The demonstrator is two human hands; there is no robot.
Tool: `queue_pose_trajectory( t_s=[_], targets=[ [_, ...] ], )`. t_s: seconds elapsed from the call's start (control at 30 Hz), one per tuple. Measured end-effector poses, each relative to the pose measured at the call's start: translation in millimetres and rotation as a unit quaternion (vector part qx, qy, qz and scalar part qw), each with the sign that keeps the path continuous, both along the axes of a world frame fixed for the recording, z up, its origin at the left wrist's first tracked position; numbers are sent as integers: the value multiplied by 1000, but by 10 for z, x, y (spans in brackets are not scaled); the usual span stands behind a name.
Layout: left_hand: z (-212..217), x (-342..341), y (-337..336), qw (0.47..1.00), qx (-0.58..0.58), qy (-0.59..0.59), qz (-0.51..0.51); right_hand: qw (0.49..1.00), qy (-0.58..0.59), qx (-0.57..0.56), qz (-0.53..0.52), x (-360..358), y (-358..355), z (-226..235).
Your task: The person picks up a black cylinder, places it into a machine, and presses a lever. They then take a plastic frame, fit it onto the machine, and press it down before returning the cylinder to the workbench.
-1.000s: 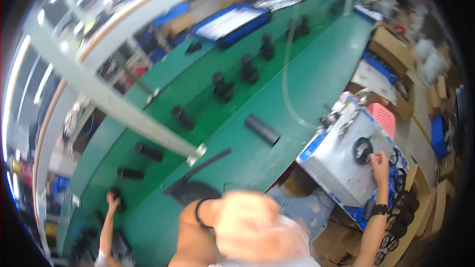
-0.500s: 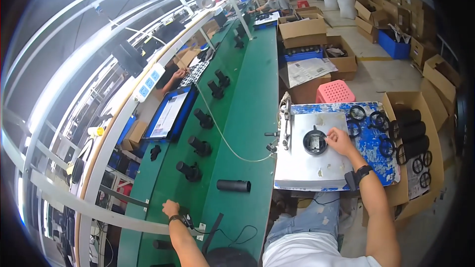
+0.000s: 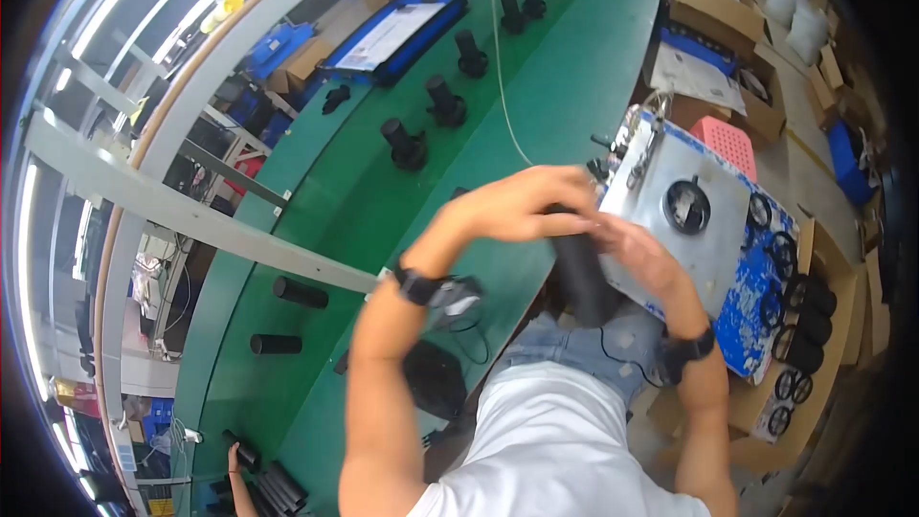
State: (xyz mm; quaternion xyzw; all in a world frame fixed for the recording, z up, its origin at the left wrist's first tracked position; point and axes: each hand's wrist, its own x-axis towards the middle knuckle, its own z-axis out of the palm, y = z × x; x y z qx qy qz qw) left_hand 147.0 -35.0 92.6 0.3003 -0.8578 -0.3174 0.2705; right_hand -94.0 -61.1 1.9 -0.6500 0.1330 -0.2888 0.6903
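A black tube is held aslant in front of my body, its lower end over my lap. My left hand is closed round its upper end from above. My right hand presses against the upper right side of the tube, its fingers meeting those of the left; motion smears them somewhat. To the right, a black ring-shaped part sits on the metal plate of a small bench. What covers the tube's top end is hidden by my hands.
Along the green conveyor stand several black tubes on round bases; other tubes lie at lower left near another person's hand. A cardboard box holds black parts at right. A pink stool stands behind the bench.
My left hand has come from the conveyor to my front with a black tube. My right hand has left the ring on the plate and joined it. The view has turned.
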Motion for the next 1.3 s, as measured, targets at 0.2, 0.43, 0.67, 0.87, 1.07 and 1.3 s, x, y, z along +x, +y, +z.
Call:
queue_pose_trajectory(
  t_s=[0.2, 0.43, 0.67, 0.87, 1.07, 1.3],
  targets=[
    [-675, -802, 79, 869, 94, 396, 280, 920, -280, 234, -143, -2, 102, -110],
    [-1417, -1453, 604, 809, 336, 458, 151, 916, -192, 122, -332, -452, 221, -207],
    [-1455, -1454, 441, 621, 637, 447, -95, 899, -427, 94, -12, -835, 27, -375],
    [-1831, -1312, 574, 739, 557, 364, 103, 880, -198, -141, -408, -1141, -576, 108],
    [-2078, -1106, 653, 748, 544, 339, 173, 870, -11, -210, -446, -889, -1136, -211],
    [-2283, -944, 700, 717, 541, 389, 204, 859, 42, -165, -484, -702, -1127, -669]
  ],
)
